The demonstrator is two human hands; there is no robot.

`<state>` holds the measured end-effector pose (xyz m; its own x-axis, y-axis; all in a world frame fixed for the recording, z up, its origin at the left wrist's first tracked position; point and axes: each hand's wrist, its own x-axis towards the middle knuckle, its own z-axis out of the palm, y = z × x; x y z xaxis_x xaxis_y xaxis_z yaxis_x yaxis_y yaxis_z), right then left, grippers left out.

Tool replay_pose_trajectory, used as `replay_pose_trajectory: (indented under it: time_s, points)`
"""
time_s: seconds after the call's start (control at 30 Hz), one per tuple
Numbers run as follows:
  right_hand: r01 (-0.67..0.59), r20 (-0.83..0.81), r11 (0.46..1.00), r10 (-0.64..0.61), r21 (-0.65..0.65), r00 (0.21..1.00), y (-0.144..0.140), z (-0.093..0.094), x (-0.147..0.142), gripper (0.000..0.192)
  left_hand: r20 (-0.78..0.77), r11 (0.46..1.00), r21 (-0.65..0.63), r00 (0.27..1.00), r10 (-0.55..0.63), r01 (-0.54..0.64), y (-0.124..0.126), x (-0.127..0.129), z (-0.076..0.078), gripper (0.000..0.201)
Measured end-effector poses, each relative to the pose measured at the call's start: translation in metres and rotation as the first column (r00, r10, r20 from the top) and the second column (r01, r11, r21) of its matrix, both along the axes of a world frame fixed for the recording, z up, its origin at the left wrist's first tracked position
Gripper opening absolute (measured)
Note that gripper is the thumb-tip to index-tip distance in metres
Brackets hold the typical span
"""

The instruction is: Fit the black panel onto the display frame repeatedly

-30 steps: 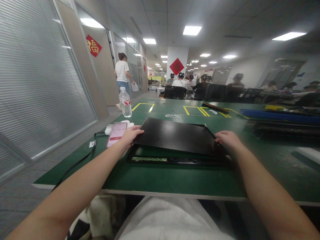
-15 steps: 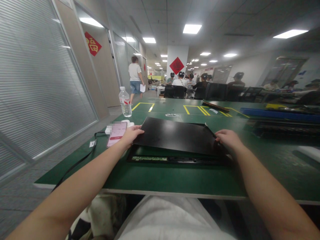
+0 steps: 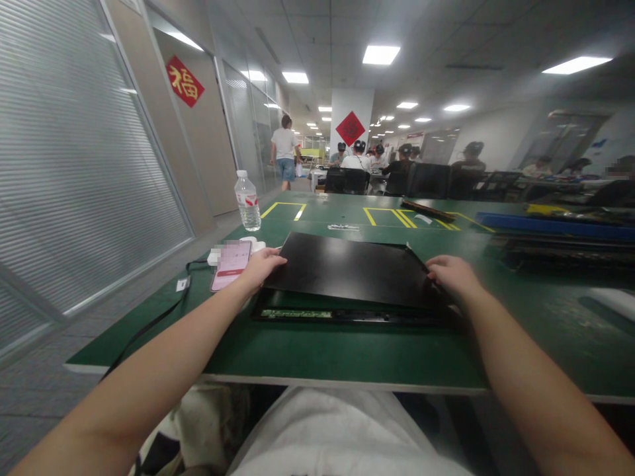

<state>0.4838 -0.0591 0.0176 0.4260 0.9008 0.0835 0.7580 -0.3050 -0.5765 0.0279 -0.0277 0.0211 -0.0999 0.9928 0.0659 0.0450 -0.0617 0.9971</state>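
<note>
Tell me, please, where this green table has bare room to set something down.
Bare tabletop shows between the long black strip and its near edge, and between the right hand and the white object. It is crowded at the left hand, beside the phone, and around the blue bar.

The black panel (image 3: 342, 268) looks smooth and semi-glossy (a soft highlight shows); the water bottle (image 3: 248, 205) is clear plastic, the green tabletop (image 3: 342, 355) smooth, faintly shiny, the pale garment (image 3: 342, 433) matt cloth.

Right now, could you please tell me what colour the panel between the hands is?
The panel is black, seen in the head view.
</note>
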Motion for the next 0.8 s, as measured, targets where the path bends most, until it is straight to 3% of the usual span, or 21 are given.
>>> replay_pose_trajectory:
  time_s: [0.8]
  points:
    - [-0.014, 0.018, 1.0, 0.014, -0.019, 1.0, 0.0013, -0.0019, 0.0016, 0.032, -0.053, 1.0, -0.024, 0.999, 0.004, -0.005, 0.0066, -0.0047, -0.0062, 0.039]
